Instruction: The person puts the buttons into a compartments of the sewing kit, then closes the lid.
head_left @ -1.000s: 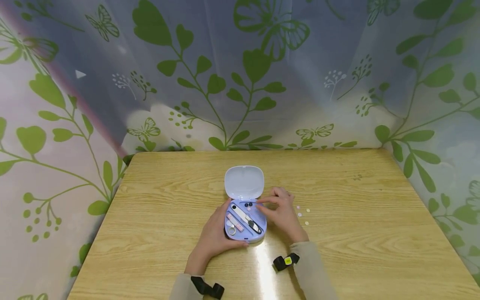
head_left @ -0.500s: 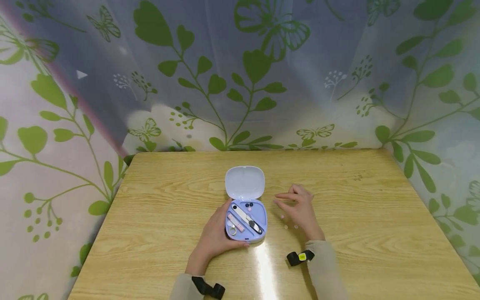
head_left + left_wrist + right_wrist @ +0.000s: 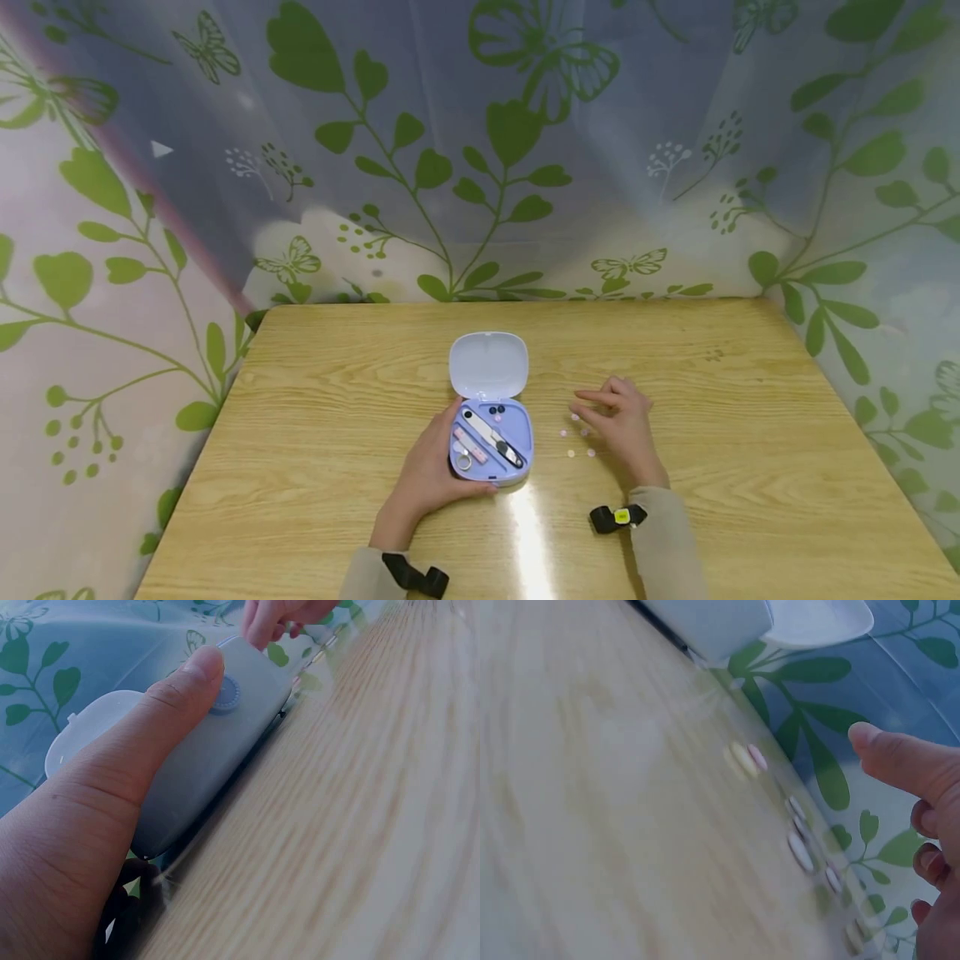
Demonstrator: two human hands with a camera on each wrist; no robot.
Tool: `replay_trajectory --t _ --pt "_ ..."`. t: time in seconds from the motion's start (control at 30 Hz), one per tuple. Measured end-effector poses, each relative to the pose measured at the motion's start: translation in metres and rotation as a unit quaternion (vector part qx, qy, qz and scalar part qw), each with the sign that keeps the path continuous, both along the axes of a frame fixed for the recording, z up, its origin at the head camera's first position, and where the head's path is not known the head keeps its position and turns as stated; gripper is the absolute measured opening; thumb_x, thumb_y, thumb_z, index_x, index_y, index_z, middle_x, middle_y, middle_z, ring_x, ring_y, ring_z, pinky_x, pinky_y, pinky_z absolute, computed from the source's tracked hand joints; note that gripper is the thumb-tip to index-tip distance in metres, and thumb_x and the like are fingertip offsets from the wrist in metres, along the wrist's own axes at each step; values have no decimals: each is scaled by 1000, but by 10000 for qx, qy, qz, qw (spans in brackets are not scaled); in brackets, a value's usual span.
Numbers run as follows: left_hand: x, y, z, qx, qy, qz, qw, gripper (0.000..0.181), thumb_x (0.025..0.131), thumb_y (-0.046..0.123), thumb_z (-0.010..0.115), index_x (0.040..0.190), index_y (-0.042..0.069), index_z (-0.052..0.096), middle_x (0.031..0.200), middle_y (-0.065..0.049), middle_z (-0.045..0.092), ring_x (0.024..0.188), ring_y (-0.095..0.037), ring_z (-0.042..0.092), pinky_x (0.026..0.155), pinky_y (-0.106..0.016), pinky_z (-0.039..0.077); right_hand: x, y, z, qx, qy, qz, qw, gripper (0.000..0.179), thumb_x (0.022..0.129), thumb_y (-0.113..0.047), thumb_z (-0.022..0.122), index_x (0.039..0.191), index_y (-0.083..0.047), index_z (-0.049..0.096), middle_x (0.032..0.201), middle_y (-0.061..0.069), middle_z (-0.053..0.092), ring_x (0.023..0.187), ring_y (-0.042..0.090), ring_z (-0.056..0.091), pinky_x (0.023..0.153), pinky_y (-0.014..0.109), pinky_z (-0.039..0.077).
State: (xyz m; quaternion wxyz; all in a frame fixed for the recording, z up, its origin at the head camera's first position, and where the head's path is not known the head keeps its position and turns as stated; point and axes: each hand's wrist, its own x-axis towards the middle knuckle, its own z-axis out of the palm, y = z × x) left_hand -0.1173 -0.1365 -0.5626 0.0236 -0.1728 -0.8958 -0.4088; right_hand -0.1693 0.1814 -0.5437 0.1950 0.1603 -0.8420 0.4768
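Note:
A lilac sewing box [image 3: 519,429] stands on the table, its pale lid [image 3: 489,365] swung up at the back. My left hand [image 3: 429,462] grips it from the left side, thumb [image 3: 169,701] along the front wall by the round clasp. Inside lie a white-and-black tool [image 3: 487,433], a pink-and-white strip [image 3: 471,446], a ring [image 3: 464,461] and a few small dark buttons [image 3: 497,409]. To the right, my right hand [image 3: 622,425] hovers over several small pale buttons [image 3: 571,454], thumb and forefinger stretched forward, other fingers curled. Nothing shows between its fingertips.
The wood-grain table [image 3: 337,375] reaches back to a patterned curtain [image 3: 420,208] that hangs behind and along both sides. A black wrist camera [image 3: 618,517] sits on the right sleeve, another camera [image 3: 414,575] on the left.
My right hand has drawn away from the box's back right compartment and moved right over the loose buttons, some of which it first hid. My left hand and the box have stayed put.

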Motion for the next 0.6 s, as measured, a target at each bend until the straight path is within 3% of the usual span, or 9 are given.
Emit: replay_trajectory --t 0.3,0.43,0.6 --pt "0 0 1 22 -33 22 10000 135 55 68 87 160 25 13 157 1 34 142 -22 35 115 -46 32 3 9 -5 44 -543 -146 9984 27 71 -7 88 96 -5 79 76 10 43 78 19 33 85 47 11" --pt "0 0 0 31 -39 7 10000 136 55 68 87 160 25 14 157 0 34 141 -22 35 115 -46 32 4 10 -8 -14 -802 -58 9968 25 73 -11 88 96 -7 80 78 10 42 80 22 34 95 53 9" --pt "-1 -1 0 84 -109 3 9999 136 54 71 85 160 26 13 157 2 34 142 -21 34 115 -46 31 4 12 -12 -1 -932 39 9956 23 74 -13 88 95 -8 80 79 7 42 80 21 33 90 51 9"
